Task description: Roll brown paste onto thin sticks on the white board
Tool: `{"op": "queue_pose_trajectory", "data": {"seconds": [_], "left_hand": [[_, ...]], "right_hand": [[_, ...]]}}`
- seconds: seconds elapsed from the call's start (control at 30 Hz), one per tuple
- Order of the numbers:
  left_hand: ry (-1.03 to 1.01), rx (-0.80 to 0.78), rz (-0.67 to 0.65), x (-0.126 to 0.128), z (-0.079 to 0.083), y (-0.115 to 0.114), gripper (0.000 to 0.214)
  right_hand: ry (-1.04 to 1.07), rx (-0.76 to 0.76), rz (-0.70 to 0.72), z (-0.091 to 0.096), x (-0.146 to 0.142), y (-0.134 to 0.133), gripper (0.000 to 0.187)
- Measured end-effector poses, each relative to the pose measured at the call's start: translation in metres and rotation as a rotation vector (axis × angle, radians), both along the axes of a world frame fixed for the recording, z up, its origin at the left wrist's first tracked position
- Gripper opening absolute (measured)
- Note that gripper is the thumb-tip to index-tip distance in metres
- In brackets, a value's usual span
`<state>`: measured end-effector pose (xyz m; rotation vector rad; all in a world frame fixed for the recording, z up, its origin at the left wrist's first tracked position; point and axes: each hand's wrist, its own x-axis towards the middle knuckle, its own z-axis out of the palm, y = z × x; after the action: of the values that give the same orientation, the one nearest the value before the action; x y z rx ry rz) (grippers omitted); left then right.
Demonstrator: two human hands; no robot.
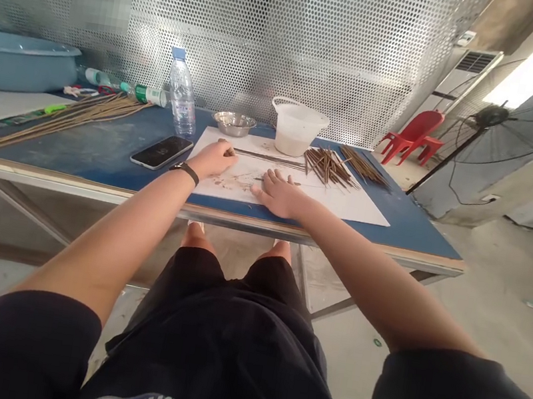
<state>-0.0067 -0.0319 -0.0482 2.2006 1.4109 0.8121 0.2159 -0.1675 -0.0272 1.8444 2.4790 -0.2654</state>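
My right hand (280, 193) lies flat on a white board (351, 203), palm down with fingers stretched out. A short thin dark stick pokes out from under its fingers on both sides. My left hand (215, 158), with a dark band on the wrist, rests at the board's left side with its fingers curled together; what they hold, if anything, is hidden. Long thin brown sticks (270, 158) lie across the board behind both hands. A pile of shorter brown sticks (331, 168) is to the right. Brown crumbs (228, 183) are scattered between my hands.
Behind the board stand a metal bowl (233, 124) and a white plastic bucket (297, 130). On the left are a phone (161, 151), a water bottle (182, 98), long canes (71, 118) and a blue basin (14, 65). More sticks (365, 166) lie at right. A perforated metal screen backs the table.
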Motion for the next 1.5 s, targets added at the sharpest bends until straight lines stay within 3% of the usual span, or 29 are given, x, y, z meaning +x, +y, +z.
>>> {"op": "queue_pose_trajectory", "data": {"seconds": [0.13,0.23,0.57,0.9,1.03,1.23,1.33,1.5], "left_hand": [[-0.005,0.004,0.009,0.001,-0.002,0.001,0.014],[0.002,0.02,0.01,0.001,-0.002,0.001,0.015],[-0.03,-0.059,-0.037,-0.006,-0.001,0.0,0.016],[0.005,-0.012,-0.013,-0.003,-0.001,0.004,0.017],[0.003,-0.022,-0.019,-0.004,0.0,0.002,0.017],[-0.01,-0.062,-0.032,-0.008,-0.002,0.003,0.02],[-0.004,-0.061,-0.045,-0.009,-0.003,0.005,0.021],[0.012,-0.035,-0.028,-0.007,-0.003,0.006,0.018]], "right_hand": [[-0.007,0.002,0.052,-0.002,0.007,-0.043,0.119],[0.005,0.033,0.053,-0.001,0.006,-0.057,0.125],[-0.008,0.01,-0.066,0.006,0.002,0.008,0.104],[-0.026,0.055,0.044,-0.001,0.011,-0.054,0.123],[0.019,0.076,0.022,-0.005,0.014,-0.038,0.123],[0.017,0.013,-0.06,-0.001,0.013,0.004,0.108],[0.003,-0.002,-0.041,0.002,0.013,-0.003,0.104],[0.001,0.032,-0.003,0.005,0.016,-0.046,0.113]]}}
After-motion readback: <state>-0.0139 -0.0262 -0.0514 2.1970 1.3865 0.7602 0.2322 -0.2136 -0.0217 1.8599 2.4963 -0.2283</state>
